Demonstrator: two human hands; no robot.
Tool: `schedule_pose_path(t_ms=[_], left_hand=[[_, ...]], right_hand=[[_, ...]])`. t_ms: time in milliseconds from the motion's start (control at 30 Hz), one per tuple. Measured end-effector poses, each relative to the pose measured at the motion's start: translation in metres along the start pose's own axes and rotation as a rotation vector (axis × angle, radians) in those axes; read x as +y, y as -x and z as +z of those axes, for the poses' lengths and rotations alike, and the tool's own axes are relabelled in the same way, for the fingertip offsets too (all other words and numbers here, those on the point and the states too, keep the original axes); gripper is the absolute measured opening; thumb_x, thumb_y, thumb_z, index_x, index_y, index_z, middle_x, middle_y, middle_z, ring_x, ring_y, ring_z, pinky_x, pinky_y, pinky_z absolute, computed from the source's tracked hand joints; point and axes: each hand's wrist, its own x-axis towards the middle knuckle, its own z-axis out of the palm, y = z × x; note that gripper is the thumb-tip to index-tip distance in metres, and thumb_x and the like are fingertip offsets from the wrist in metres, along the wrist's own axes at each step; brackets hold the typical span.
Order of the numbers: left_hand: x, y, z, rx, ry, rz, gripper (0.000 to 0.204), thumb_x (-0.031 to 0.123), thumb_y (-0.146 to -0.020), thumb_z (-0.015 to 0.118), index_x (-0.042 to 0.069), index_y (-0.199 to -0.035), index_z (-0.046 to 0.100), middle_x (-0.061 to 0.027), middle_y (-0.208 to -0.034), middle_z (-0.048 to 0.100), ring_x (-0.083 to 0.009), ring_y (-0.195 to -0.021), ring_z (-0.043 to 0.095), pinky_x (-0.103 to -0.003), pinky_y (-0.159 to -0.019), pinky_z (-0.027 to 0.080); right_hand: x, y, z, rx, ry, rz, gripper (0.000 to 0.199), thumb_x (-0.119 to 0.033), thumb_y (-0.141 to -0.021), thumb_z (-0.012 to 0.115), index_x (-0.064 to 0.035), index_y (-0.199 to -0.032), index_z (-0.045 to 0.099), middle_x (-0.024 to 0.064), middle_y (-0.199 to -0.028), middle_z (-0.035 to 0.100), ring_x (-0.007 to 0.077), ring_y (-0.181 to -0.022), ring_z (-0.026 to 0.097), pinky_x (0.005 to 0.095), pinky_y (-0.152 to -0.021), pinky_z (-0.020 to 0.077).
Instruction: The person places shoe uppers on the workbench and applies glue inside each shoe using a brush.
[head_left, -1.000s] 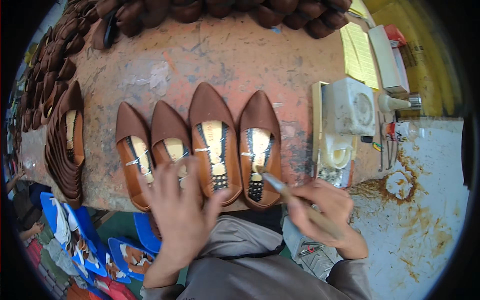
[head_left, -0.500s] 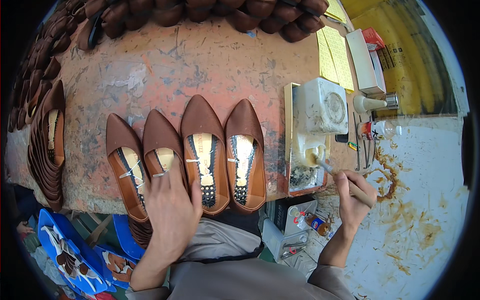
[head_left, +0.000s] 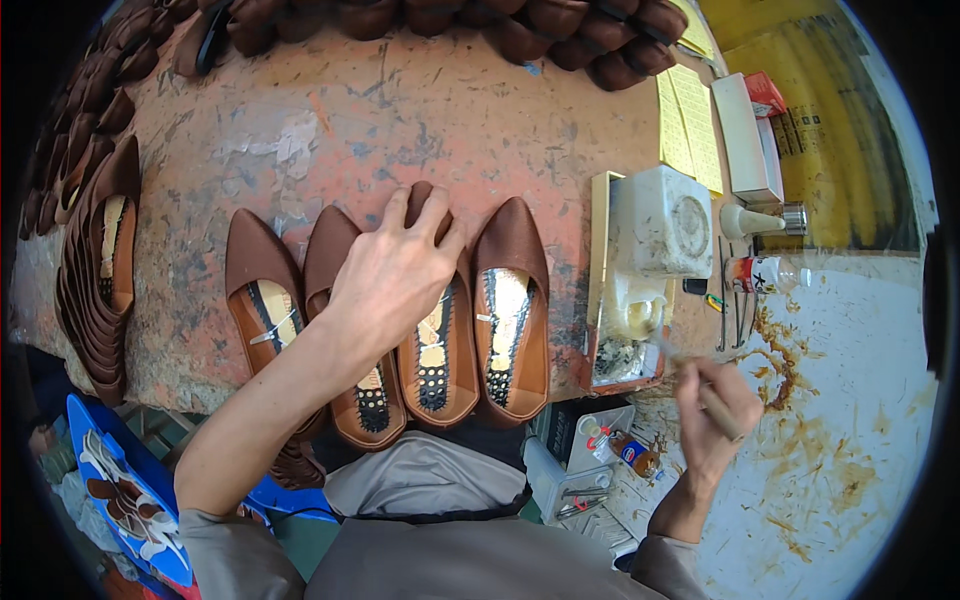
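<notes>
Worktop [head_left: 330,120]: worn, reddish, we see brown shoes heaped along far edge and stacked at left edge. Four brown pointed flats [head_left: 515,300] lie side by side at near edge, toes away from us, insoles up. Our left hand [head_left: 395,275] lies flat over middle two flats, fingers spread wide near toes, nothing grasped. White glue tub [head_left: 665,225] stands just right of flats. Our right hand [head_left: 715,415], grip closed round brush [head_left: 690,375], bristle end toward tray below tub.
</notes>
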Motion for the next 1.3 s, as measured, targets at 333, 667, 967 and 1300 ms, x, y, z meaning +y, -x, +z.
schedule_pose_path(t_ms=[333, 667, 967, 1300], left_hand=[[-0.04, -0.011, -0.038, -0.231, 0.448, -0.054, 0.056, 0.005, -0.086, 0.078, 0.004, -0.141, 0.071, -0.0225, -0.159, 0.056, -0.0459, -0.127, 0.068, -0.053, -0.109, 0.057], [-0.048, -0.013, -0.039, -0.219, 0.567, -0.02, 0.048, 0.008, -0.087, 0.079, 0.0, -0.134, 0.074, -0.0233, -0.152, 0.062, -0.0455, -0.128, 0.067, -0.051, -0.112, 0.055], [-0.051, -0.01, -0.041, -0.215, 0.54, -0.024, 0.049, 0.008, -0.086, 0.078, 0.0, -0.134, 0.075, -0.0239, -0.152, 0.062, -0.0462, -0.129, 0.067, -0.05, -0.112, 0.055], [-0.061, -0.019, -0.035, -0.15, 0.592, 0.065, 0.047, 0.005, -0.082, 0.068, -0.003, -0.127, 0.077, -0.0268, -0.148, 0.065, -0.0463, -0.126, 0.068, -0.049, -0.11, 0.056]], right_hand=[[-0.088, -0.033, 0.016, -0.222, -0.726, -0.22, 0.018, -0.006, -0.081, 0.084, 0.0058, -0.095, 0.081, 0.0128, -0.076, 0.076, 0.0217, -0.064, 0.069, 0.0345, -0.062, 0.0535], [-0.117, -0.053, 0.072, -0.768, -0.636, -0.313, 0.016, -0.006, -0.085, 0.085, -0.0008, -0.099, 0.082, 0.0121, -0.081, 0.075, 0.0291, -0.071, 0.072, 0.0406, -0.066, 0.0561], [-0.119, -0.065, 0.082, -0.581, -0.496, -0.569, 0.029, -0.001, -0.072, 0.088, -0.0065, -0.1, 0.082, 0.0056, -0.092, 0.071, 0.0277, -0.086, 0.068, 0.0386, -0.073, 0.0547], [-0.111, -0.038, 0.153, 0.041, -0.26, -0.763, 0.032, -0.004, -0.08, 0.089, 0.0015, -0.108, 0.077, 0.0081, -0.096, 0.072, 0.0232, -0.082, 0.07, 0.0322, -0.065, 0.0576]])
